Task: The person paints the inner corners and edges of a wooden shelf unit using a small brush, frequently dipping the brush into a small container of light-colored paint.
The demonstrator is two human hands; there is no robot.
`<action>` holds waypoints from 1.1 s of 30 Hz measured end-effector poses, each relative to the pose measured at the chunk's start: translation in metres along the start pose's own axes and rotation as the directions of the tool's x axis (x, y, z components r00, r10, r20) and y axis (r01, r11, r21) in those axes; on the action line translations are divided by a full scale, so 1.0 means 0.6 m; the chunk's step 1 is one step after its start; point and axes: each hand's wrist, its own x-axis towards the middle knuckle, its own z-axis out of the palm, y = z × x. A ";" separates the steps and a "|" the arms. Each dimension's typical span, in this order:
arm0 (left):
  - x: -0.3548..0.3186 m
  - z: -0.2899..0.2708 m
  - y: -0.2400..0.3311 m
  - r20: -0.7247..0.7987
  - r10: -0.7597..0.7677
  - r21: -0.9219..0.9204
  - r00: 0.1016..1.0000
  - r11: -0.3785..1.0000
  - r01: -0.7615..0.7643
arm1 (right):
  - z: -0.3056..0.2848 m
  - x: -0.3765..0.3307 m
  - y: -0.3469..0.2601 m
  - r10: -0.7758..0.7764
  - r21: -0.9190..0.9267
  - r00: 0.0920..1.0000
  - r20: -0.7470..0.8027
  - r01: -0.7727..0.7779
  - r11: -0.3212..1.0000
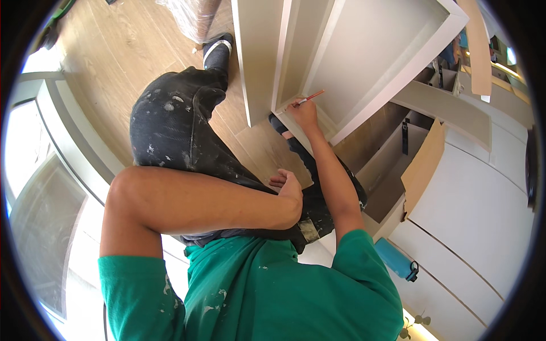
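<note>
My right hand (pixel 303 113) is closed around a slim, pen-like tool with a red handle (pixel 315 95); its working tip is hidden by my fingers, so I cannot tell its kind. That hand rests at the lower corner of a pale, framed cabinet panel (pixel 364 62), by the narrow bottom edge. My left hand (pixel 288 184) holds nothing. Its fingers are apart and loosely bent, beside my dark, paint-spotted trousers (pixel 170 119). The left forearm lies across my lap.
A pale upright board (pixel 257 62) stands left of the panel. On the right are an open drawer (pixel 392 153), a cardboard piece (pixel 424 167) and a teal bottle (pixel 393 258). Plastic-wrapped material (pixel 190 20) sits on the wood floor (pixel 136 40). A glazed frame (pixel 48 199) is at left.
</note>
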 end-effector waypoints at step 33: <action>-0.475 0.081 -0.426 -0.315 -0.842 -0.581 -0.438 0.536 -0.612 | -0.311 -0.325 -0.345 -0.430 0.268 0.902 -0.040 0.424 0.865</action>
